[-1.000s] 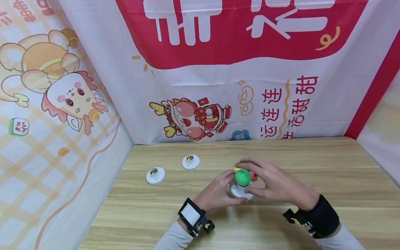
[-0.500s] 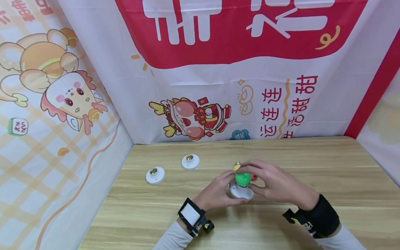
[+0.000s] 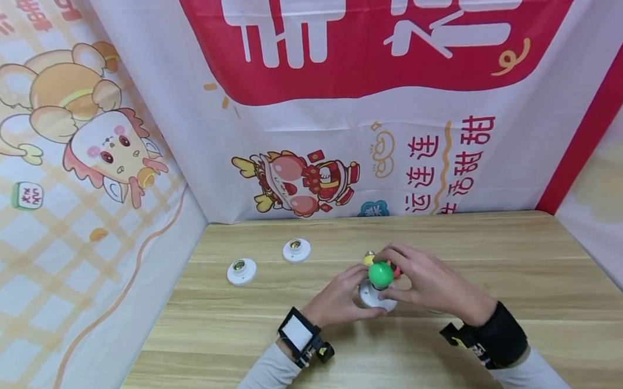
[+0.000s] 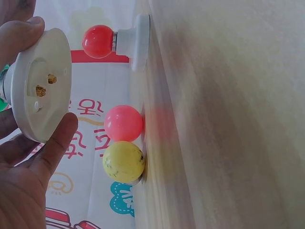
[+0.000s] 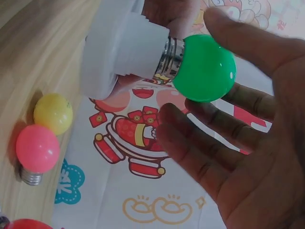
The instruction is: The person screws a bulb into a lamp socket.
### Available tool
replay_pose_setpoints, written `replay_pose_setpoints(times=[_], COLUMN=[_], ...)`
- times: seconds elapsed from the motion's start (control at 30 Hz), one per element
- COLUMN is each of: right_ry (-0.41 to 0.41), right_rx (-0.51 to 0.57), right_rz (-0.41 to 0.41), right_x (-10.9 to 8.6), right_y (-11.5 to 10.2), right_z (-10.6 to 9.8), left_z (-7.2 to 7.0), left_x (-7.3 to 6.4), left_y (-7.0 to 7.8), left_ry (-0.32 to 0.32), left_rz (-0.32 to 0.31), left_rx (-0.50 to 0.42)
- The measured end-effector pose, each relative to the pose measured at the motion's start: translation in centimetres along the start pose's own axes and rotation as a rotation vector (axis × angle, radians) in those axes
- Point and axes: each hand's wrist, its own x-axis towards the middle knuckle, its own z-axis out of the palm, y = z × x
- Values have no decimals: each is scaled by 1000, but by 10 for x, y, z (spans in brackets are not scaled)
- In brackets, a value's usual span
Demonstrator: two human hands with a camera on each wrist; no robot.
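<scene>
Table (image 3: pixel 193 353): bright in the head view, with soft-edged shading near the left hand (image 3: pixel 340 299) and right hand (image 3: pixel 435 282); hazy and low in contrast beyond the left hand in its wrist view, the grain smeared.
Right hand: dim and shaded in its own wrist view.
Green bulb (image 5: pixel 205 67): small white glint on the side towards the right hand.
Pink bulb (image 4: pixel 124 123): rosy reflection on the table, beyond the left hand.
Backdrop (image 3: pixel 286 116): evenly lit behind both hands.

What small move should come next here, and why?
Probably the right hand should turn the green bulb further into the white socket: in the right wrist view, the bulb's metal thread shows outside the socket, that hand surrounds the bulb, and the left hand holds the socket.
</scene>
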Motion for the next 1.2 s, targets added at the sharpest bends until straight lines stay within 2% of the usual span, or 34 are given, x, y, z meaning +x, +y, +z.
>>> replay_pose_setpoints(times=[0.2, 0.47, 1.0, 1.2], right_ry=[-14, -5, -9, 10], right_rx=[6, 11, 26, -12], right_rz=[-13, -125, -24, -32], right_x=[-2, -1, 0, -1], right_y=[-1, -1, -2, 0], right_z=[0, -2, -2, 0], left_z=[-2, -2, -2, -2], left_x=[-1, -1, -1, -2], left_y=[1, 0, -1, 1], left_ry=[11, 15, 9, 6], left_rz=[-21, -4, -1, -11], left_rx=[30, 28, 5, 4])
